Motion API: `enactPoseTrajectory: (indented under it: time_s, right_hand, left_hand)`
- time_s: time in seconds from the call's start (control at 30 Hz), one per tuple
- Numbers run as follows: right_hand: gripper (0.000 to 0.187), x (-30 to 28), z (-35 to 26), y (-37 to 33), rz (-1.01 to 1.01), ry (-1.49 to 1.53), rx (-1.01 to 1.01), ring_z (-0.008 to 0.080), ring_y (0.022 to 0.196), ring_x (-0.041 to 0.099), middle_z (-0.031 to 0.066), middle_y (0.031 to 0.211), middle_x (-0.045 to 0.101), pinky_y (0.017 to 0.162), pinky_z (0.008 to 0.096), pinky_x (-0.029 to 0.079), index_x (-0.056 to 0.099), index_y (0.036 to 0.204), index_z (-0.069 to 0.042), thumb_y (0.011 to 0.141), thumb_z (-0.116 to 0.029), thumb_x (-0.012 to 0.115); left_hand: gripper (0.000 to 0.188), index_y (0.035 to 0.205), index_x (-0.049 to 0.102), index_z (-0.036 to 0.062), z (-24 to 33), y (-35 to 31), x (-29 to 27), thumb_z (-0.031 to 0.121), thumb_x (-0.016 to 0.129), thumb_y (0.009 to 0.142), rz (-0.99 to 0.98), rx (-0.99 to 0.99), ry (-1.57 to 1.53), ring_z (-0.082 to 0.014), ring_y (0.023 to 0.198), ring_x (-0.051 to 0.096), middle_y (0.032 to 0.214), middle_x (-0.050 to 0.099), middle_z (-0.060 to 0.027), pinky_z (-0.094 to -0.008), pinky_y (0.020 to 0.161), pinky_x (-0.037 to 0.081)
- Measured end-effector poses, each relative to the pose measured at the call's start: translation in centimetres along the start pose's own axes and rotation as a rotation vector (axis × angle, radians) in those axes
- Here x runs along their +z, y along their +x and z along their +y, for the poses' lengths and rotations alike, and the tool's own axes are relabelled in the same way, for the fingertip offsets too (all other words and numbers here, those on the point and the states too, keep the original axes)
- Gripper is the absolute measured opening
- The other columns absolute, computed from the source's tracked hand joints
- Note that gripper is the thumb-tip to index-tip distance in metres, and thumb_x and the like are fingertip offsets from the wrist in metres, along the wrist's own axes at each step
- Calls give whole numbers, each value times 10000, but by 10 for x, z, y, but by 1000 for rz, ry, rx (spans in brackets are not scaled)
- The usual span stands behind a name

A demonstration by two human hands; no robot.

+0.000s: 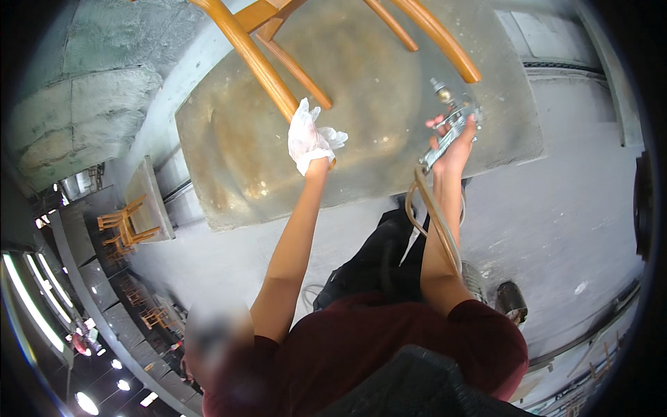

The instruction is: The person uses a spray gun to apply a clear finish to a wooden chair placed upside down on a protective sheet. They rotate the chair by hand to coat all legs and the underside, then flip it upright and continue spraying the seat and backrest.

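Note:
My left hand (311, 141), in a thin white plastic glove, is closed round the lower end of a long leg of a glossy orange-brown wooden chair (258, 64). The chair is cut off by the top edge; its other legs show above the board. My right hand (455, 142) grips a silver spray gun (449, 133) by its handle, well to the right of the gloved hand. The gun's nozzle end points away from me, toward the far side. From its handle a tan hose (432, 201) loops back along my right forearm.
Under the chair is a large grey-brown board (375, 156) with stained patches. A small dark container (511, 300) stands on the grey floor (570, 229) at the lower right. Farther left stand more wooden chairs (125, 224). A pale, coated wall (97, 104) rises at the far left.

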State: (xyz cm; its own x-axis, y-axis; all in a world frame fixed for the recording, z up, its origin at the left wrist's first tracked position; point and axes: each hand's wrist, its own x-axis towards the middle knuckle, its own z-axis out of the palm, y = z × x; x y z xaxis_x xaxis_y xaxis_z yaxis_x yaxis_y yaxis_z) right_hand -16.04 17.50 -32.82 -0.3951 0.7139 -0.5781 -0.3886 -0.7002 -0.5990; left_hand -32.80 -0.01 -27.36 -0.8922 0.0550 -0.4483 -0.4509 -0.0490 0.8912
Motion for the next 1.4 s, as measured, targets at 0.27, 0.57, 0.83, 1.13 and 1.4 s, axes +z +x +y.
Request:
enactPoseTrajectory:
  time_s: [0.27,0.57,0.83,1.13,1.4]
  right_hand:
    - [373,33,-42,-107,-288,-410,-166,105,592,607,59,758,684,429,229,365,634,1001,-61,1010,-432,592]
    - [310,42,-112,-144,-159,-630,-561,42,593,554,48,799,693,445,204,359,662,1088,-31,1024,-328,603]
    - [362,89,-161,-191,-458,-735,-971,81,686,635,92,959,732,539,219,456,621,1286,11,998,-208,635]
    - [362,224,-139,-210,-966,-925,-1423,163,905,701,93,1080,736,830,301,548,627,1268,57,950,-104,689]
    - [330,223,-150,-191,-710,-502,-954,103,731,640,56,831,682,655,256,488,670,1153,25,1005,-270,651]
  left_hand:
    - [508,1362,580,94,-22,-19,-6,377,661,948,3,-167,-97,-221,438,524,1348,601,-115,-446,441,533]
    - [451,1048,675,65,-90,-19,-21,488,702,897,-26,115,124,-224,467,622,688,638,-124,-357,437,485]
    - [339,1282,707,227,-92,-37,-31,351,564,1000,-145,-128,349,-170,614,672,873,740,-87,-326,656,556]
    - [395,1270,697,134,-92,-49,-37,381,623,970,-210,-218,120,-191,621,658,727,680,-90,-320,593,508]
    - [484,1025,541,48,-105,-45,-41,374,838,825,-187,-285,-74,-170,479,521,672,512,-35,-325,442,416]
